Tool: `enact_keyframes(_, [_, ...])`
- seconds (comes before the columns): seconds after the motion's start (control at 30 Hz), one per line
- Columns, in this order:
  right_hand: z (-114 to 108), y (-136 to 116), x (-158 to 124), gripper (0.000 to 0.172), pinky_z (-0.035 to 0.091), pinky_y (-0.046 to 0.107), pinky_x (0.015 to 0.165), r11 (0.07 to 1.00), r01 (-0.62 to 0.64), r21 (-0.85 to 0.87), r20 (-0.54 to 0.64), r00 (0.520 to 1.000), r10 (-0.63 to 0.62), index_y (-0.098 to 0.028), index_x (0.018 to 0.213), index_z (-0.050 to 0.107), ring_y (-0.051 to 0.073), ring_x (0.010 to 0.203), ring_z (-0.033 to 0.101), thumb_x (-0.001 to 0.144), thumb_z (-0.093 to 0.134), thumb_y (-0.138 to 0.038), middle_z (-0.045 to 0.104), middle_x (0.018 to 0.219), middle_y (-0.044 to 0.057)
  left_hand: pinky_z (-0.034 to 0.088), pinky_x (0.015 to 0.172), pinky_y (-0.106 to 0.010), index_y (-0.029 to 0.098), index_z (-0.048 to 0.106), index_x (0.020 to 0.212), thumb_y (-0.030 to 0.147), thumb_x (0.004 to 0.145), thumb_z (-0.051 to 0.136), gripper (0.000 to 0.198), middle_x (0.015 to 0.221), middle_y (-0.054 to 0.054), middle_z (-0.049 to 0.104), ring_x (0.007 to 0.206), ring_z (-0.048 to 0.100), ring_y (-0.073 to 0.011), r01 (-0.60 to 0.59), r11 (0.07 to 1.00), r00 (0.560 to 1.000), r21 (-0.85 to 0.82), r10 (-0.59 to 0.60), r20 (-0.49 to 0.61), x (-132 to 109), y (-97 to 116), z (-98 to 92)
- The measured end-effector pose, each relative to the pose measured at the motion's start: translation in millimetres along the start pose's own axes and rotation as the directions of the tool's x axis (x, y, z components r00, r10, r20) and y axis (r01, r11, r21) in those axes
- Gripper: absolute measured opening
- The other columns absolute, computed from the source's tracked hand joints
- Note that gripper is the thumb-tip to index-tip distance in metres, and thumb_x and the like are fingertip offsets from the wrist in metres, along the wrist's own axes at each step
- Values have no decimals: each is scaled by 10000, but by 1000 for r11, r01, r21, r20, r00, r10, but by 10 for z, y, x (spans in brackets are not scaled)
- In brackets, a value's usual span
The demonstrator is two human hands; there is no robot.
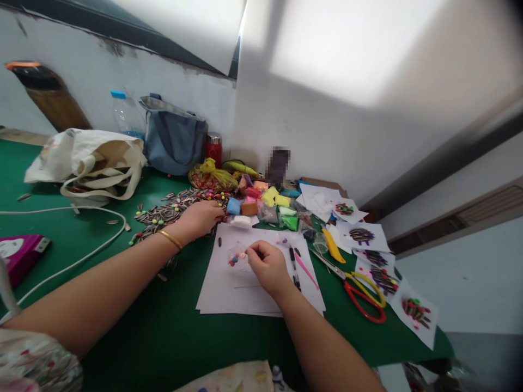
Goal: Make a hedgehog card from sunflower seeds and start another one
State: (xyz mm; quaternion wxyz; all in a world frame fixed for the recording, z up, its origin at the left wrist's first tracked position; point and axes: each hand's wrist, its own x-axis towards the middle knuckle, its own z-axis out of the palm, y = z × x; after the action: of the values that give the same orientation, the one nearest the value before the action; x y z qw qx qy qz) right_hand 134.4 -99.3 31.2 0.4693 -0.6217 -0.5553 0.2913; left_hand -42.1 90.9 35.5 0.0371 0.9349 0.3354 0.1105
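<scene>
My left hand reaches to the right edge of a pile of striped sunflower seeds mixed with small coloured balls. Its fingers curl downward, and their tips are hidden. Over a stack of white paper, my right hand is closed in a pinch; whatever sits between the fingertips is too small to name. Beside those fingertips lies a little cluster of red, blue and pink balls on a drawn outline. A black pen and a pink stick rest on the paper's right side.
Packs of coloured clay stand behind the paper. To the right lie scissors, a yellow cutter and several cards with seed pictures. Bags, a red flask and a white cable occupy the left and back.
</scene>
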Motion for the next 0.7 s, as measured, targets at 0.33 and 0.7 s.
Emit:
enact_keyframes(0.33, [-7, -3, 2, 161, 399, 245, 571, 1000, -3, -16, -4, 1000, 2, -198, 712, 617, 143, 606, 517, 823, 529, -275, 567, 635, -17, 463, 862, -348, 209, 699, 940, 262, 856, 450, 269, 999, -90, 717, 959, 643, -254, 125, 990, 989, -60, -129, -71, -118, -57, -94])
enact_keyframes(0.7, [-2, 30, 19, 164, 384, 241, 563, 999, -18, -35, -8, 1000, 17, -196, 705, 610, 137, 589, 507, 821, 532, -280, 543, 608, -29, 440, 705, -279, 258, 644, 997, 338, 894, 450, 234, 912, -39, 721, 815, 655, -214, 213, 965, 968, -150, -230, -101, -281, -35, -45])
